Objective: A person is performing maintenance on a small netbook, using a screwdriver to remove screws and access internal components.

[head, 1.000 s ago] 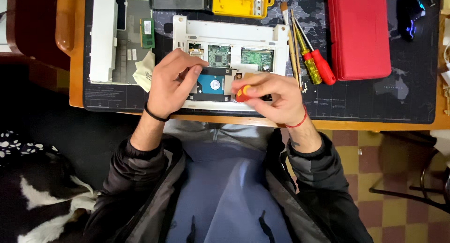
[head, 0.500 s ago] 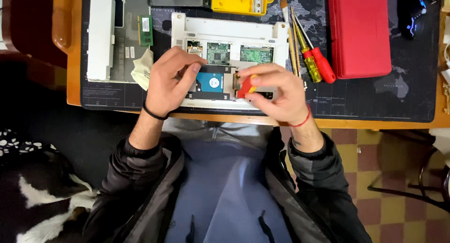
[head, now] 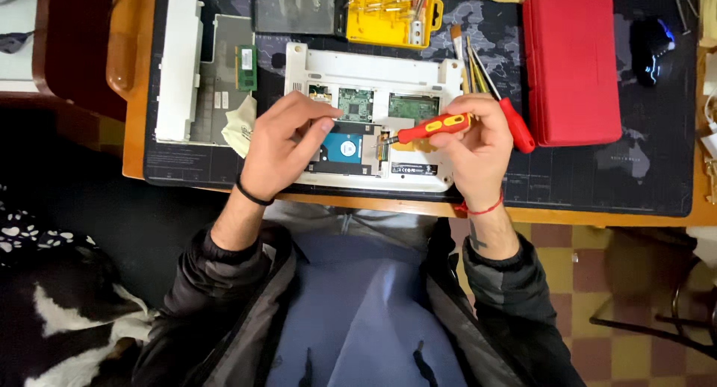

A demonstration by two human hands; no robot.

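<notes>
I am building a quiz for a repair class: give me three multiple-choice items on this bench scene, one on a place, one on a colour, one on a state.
1. Where does the red case lie?
A. On the mat, on the right-hand side of the opened white laptop
B. On the person's lap
C. On top of the laptop

2. What colours is the handle of the screwdriver held in the right hand?
A. Blue and white
B. Red and yellow
C. All black

3. In what state is the laptop's underside?
A. Closed by its cover
B. Wrapped in cloth
C. Open, with circuit boards and the hard drive exposed

Answers: 1 A, the case sits on the dark mat beside the laptop. 2 B, the grip is red with yellow inlay. 3 C, green boards and the drive show by the left hand.
</notes>
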